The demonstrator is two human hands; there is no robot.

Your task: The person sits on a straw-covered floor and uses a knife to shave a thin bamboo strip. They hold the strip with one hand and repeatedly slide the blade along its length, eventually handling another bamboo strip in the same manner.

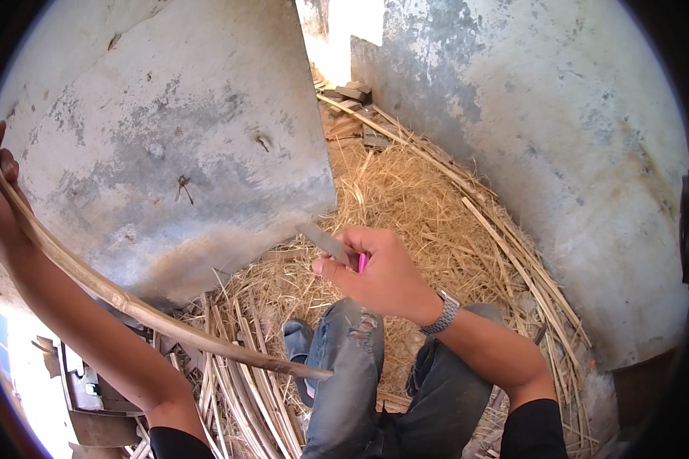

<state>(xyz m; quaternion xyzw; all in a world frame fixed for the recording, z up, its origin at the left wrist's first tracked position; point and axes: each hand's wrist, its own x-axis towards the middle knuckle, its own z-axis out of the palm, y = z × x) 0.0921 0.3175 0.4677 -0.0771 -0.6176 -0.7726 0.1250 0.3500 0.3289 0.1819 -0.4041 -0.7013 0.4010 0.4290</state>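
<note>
A long bamboo pole (pixel 168 327) slants across the left side, its near end lying against my left leg (pixel 343 386). Far up at the left rim, my left hand (pixel 1 206) is wrapped round the pole's upper part, and the picture's edge cuts off some of its fingers. In front of my knees, my right hand (pixel 386 268) grips a knife (pixel 321 240) by its pink handle. The flat grey blade, slightly blurred, points up and left, apart from the pole.
Straw-like shavings (pixel 406 203) cover the floor. Split bamboo strips (pixel 245 382) lie at the lower left, and longer strips (pixel 505 245) run along the right wall (pixel 559 153). A stained grey wall (pixel 168 115) stands at left. Bricks (pixel 354 93) sit by the bright far opening.
</note>
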